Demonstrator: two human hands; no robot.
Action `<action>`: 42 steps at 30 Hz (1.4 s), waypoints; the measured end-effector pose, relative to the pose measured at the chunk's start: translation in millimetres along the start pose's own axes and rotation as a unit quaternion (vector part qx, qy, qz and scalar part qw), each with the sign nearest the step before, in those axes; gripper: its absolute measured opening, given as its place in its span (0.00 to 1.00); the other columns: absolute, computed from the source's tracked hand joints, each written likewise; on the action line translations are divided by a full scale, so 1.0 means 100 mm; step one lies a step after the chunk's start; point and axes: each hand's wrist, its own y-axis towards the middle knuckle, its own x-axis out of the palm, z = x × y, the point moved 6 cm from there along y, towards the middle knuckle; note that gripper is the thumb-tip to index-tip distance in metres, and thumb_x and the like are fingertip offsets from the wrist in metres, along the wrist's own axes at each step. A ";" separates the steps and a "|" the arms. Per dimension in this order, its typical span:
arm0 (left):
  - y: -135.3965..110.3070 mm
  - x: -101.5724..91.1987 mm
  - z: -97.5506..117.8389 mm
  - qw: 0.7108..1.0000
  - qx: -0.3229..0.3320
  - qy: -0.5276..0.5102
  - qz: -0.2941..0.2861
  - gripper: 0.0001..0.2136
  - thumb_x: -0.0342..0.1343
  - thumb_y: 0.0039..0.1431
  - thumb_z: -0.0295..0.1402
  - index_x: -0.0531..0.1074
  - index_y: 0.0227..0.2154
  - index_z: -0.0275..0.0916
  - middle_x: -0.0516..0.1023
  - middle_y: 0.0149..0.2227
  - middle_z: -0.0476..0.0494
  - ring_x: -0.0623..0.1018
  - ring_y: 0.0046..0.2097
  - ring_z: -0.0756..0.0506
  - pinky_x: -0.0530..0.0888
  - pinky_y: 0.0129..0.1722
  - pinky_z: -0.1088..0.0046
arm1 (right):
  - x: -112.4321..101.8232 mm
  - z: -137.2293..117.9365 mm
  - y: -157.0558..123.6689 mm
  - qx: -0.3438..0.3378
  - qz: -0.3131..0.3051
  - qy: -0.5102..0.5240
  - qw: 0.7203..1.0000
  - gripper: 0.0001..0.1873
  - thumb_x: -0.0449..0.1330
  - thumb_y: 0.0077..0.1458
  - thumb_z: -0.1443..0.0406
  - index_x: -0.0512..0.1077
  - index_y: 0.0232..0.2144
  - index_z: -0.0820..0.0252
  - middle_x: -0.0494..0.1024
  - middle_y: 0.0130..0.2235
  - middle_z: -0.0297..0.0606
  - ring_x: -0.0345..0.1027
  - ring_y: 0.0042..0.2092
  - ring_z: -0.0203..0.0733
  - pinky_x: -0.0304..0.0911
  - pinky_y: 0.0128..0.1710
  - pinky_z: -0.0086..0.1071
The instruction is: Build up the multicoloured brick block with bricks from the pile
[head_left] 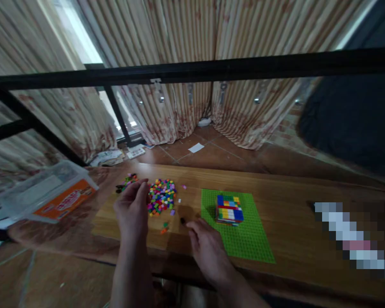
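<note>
My left hand (133, 205) is raised over the left side of the board, thumb and fingers pinched together; whatever they may hold is too small or hidden to make out. Beside it lies a pile of small colourful building bricks (162, 194). My right hand (210, 246) is closed, with a small dark piece (182, 220) at its fingertips. Right of that hand a green baseplate (256, 235) lies flat. On it stands a block built of multicoloured bricks (229, 210), with blue, yellow, white and red on top.
Another small heap of pieces (130, 179) lies behind my left hand. A few loose bricks (164, 229) sit between my hands. A clear plastic box (51, 192) with an orange label stands left. A dark metal bar (192, 73) crosses beyond the wooden board (291, 205); a blurred-out patch (353, 239) lies right.
</note>
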 end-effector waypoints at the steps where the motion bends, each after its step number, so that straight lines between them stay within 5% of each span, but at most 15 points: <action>1: 0.02 -0.04 -0.03 1.000 -0.008 -0.011 0.002 0.11 0.63 0.46 0.36 0.79 0.31 0.33 0.68 0.19 0.55 0.63 0.22 0.55 0.60 0.22 0.80 | 0.00 0.03 0.02 -0.001 0.008 0.004 1.000 0.14 0.49 0.59 0.75 0.73 0.37 0.58 0.78 0.36 0.39 0.74 0.39 0.44 0.68 0.41 0.36; 10: 0.13 -0.24 -0.25 0.997 -0.055 -0.051 0.011 0.12 0.64 0.44 0.36 0.78 0.31 0.34 0.69 0.21 0.54 0.65 0.22 0.55 0.62 0.23 0.80 | 0.17 0.09 0.10 0.016 0.010 -0.039 0.999 0.15 0.50 0.58 0.73 0.73 0.41 0.58 0.78 0.39 0.40 0.74 0.39 0.43 0.67 0.42 0.36; 19: 0.08 -0.09 -0.30 0.995 -0.083 -0.032 -0.047 0.11 0.64 0.45 0.36 0.79 0.31 0.33 0.71 0.22 0.53 0.64 0.23 0.55 0.62 0.24 0.79 | 0.39 0.07 0.24 0.014 -0.014 -0.143 0.989 0.08 0.54 0.60 0.69 0.73 0.37 0.56 0.75 0.38 0.41 0.72 0.39 0.46 0.67 0.38 0.36; 23: 0.03 0.05 -0.35 0.993 -0.075 -0.004 -0.094 0.10 0.64 0.45 0.35 0.79 0.30 0.35 0.74 0.23 0.52 0.67 0.23 0.53 0.63 0.25 0.77 | 0.40 0.04 0.26 0.017 -0.016 -0.095 0.995 0.10 0.53 0.59 0.73 0.72 0.33 0.57 0.75 0.36 0.40 0.71 0.39 0.46 0.66 0.39 0.36; 27: -0.06 0.23 -0.44 0.986 -0.067 0.014 -0.152 0.08 0.62 0.46 0.34 0.78 0.29 0.36 0.79 0.26 0.48 0.73 0.28 0.50 0.68 0.30 0.74 | 0.16 -0.05 0.21 -0.021 0.027 0.063 0.997 0.10 0.54 0.59 0.73 0.73 0.35 0.57 0.77 0.35 0.37 0.73 0.38 0.44 0.67 0.39 0.35; 31: -0.22 0.47 -0.54 0.978 -0.036 0.056 -0.197 0.07 0.60 0.50 0.32 0.79 0.31 0.36 0.81 0.30 0.46 0.76 0.32 0.48 0.71 0.34 0.72 | -0.28 -0.02 0.18 -0.044 0.071 0.114 0.990 0.08 0.56 0.60 0.69 0.75 0.36 0.54 0.79 0.36 0.34 0.74 0.38 0.40 0.68 0.39 0.31; 37: -0.57 0.91 -0.66 0.953 -0.009 0.080 -0.290 0.10 0.57 0.57 0.34 0.79 0.38 0.38 0.82 0.35 0.43 0.78 0.34 0.46 0.73 0.35 0.71 | -1.04 0.59 0.25 0.047 0.221 0.148 0.963 0.11 0.58 0.59 0.60 0.79 0.39 0.54 0.80 0.42 0.39 0.74 0.43 0.43 0.69 0.44 0.39; 42: -0.72 1.14 -0.66 0.939 -0.002 0.109 -0.326 0.12 0.53 0.60 0.31 0.78 0.44 0.39 0.81 0.46 0.39 0.79 0.44 0.42 0.75 0.43 0.66 | -1.17 0.91 0.33 0.063 0.222 0.107 0.967 0.12 0.58 0.57 0.58 0.80 0.38 0.53 0.81 0.40 0.40 0.73 0.44 0.46 0.66 0.48 0.45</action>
